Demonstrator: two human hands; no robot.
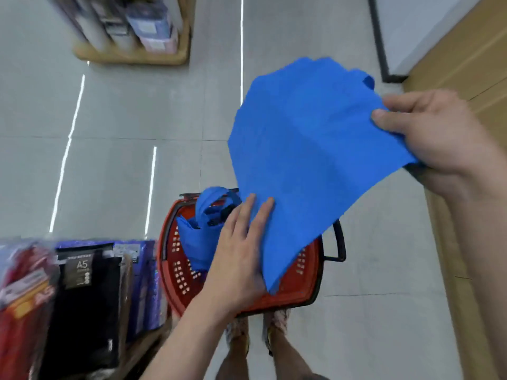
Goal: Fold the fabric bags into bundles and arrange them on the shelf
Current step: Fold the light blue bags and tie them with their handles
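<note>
A: The right hand (433, 138)?
B: Pinches the bag (310, 160) by its right edge, thumb on top, fingers curled underneath. Clamped firmly on the cloth.
A: And the left hand (241, 253)?
B: Lies flat on the bag's lower corner, fingers straight and slightly spread, back toward the camera. Thumb hidden, so no telling of any grip from below.
A: Whereabouts of the bag?
B: In the air, stretched between the two hands. Blue, spread nearly flat, faintly creased. Slopes up from the left hand to the right. A small loop (369, 80) poking out at the far edge, just beyond the right hand's fingers.
A: Below the hands?
B: A basket (301, 292), red, on the floor, right under the left hand and partly covered by the bag. A black handle (340, 242) jutting out on the side toward the right hand. Holds other bags (200, 237), also blue, crumpled, just left of the left hand.
A: Nearer than the basket?
B: The feet (238, 335), just behind it, beside the left forearm.
A: Left of the left hand?
B: A shelf (142, 349) with black and red packs (82, 283) marked A5, blurred. Far beyond that hand, a second shelf (131, 57), blurred too.
A: Right of the right hand?
B: A wooden surface (466, 64), pale, running past the wrist.
</note>
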